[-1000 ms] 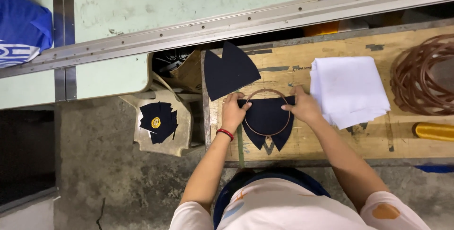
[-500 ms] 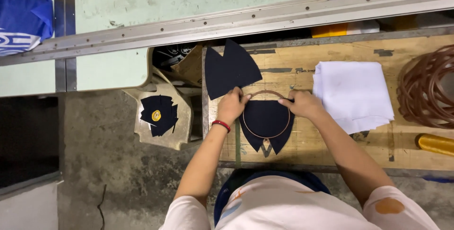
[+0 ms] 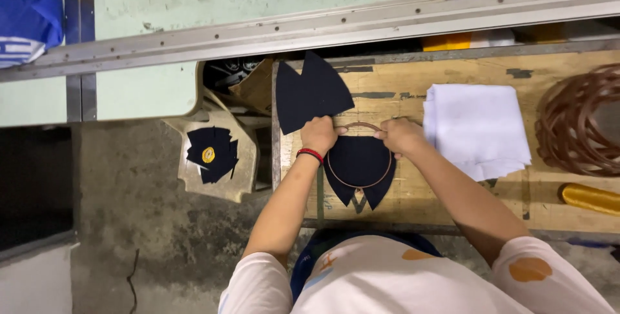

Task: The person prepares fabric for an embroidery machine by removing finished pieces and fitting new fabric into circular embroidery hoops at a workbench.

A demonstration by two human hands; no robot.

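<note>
A brown hoop (image 3: 359,159) lies over a dark navy fabric piece (image 3: 360,171) on the wooden tabletop (image 3: 445,188). The left hand (image 3: 319,135) and right hand (image 3: 400,136) grip the hoop's upper rim, fingers clenched. White cloth (image 3: 476,128) lies just right; another navy piece (image 3: 311,91) sits behind.

Worn wooden counter (image 3: 413,207) carrying dark fabric pieces (image 3: 311,92), a hooped dark panel (image 3: 359,162), folded white cloth (image 3: 476,127), coiled brown hoops (image 3: 577,123), a yellow roll (image 3: 591,198)
</note>
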